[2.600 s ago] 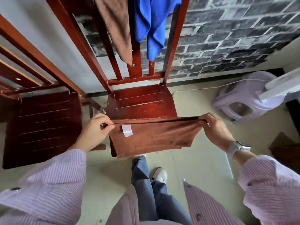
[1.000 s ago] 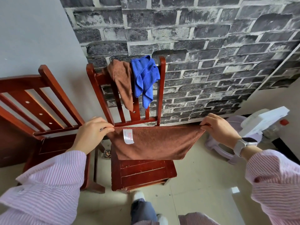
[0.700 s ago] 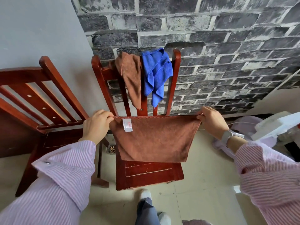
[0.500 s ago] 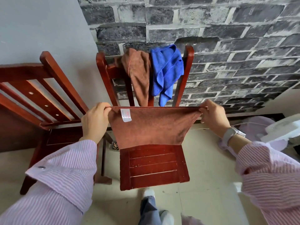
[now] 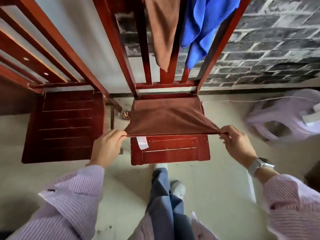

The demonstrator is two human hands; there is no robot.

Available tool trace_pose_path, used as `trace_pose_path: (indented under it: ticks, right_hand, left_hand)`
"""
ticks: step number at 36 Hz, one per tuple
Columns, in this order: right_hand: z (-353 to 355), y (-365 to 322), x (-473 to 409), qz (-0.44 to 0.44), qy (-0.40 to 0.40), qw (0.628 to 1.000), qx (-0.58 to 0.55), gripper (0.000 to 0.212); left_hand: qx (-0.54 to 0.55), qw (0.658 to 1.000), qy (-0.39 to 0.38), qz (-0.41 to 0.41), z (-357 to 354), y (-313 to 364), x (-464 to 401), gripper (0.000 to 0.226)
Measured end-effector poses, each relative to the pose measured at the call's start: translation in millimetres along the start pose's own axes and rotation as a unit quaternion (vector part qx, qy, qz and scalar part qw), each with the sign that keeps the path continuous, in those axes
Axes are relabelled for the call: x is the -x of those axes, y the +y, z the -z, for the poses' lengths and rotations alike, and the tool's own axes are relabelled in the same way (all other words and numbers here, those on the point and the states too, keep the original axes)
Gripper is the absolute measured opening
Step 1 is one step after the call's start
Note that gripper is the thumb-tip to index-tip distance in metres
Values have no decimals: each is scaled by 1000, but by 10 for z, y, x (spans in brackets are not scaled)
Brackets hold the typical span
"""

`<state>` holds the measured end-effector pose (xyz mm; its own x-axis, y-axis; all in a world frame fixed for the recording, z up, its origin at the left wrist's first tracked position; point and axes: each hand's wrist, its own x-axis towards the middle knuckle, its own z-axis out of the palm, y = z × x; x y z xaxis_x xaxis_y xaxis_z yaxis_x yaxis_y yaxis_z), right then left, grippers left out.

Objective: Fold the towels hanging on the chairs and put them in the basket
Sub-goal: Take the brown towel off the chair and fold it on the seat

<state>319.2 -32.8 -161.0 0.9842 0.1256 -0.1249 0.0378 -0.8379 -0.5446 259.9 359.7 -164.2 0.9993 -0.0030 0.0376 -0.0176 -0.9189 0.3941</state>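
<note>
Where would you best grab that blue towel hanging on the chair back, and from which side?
Probably the blue towel is best pinched high up, near where it drapes over the chair back, coming from the front, the seat side. Its lower corners hang loose in folds, and the slats and brick wall block the rear. Both hands are busy holding the brown towel.

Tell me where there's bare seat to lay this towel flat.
The left chair seat is bare. On the middle chair, only the front strip, below the stretched towel and between the hands, is free; its tag dangles there. The backrest is crowded.
</note>
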Motion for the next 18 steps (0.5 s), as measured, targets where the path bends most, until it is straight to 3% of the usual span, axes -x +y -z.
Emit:
trace_pose_path:
  ticks: [4, 9, 14, 18]
  right_hand:
    - [-428, 259, 418, -46, -98, 993, 47, 8]
    - [-849, 563, 764, -117, -193, 973, 52, 10]
    - [-1041, 697, 924, -144, -259, 952, 75, 14]
    - [-1071, 729, 879, -158, -297, 939, 77, 19]
  left_hand:
    - [1, 994, -99, 55, -474, -140, 426, 35]
    - [3, 971, -204, 122, -929, -185, 821, 12]
    - [8, 948, -281, 147, -1163, -272, 989, 14]
    - [93, 927, -300, 203, -1194, -288, 867, 13]
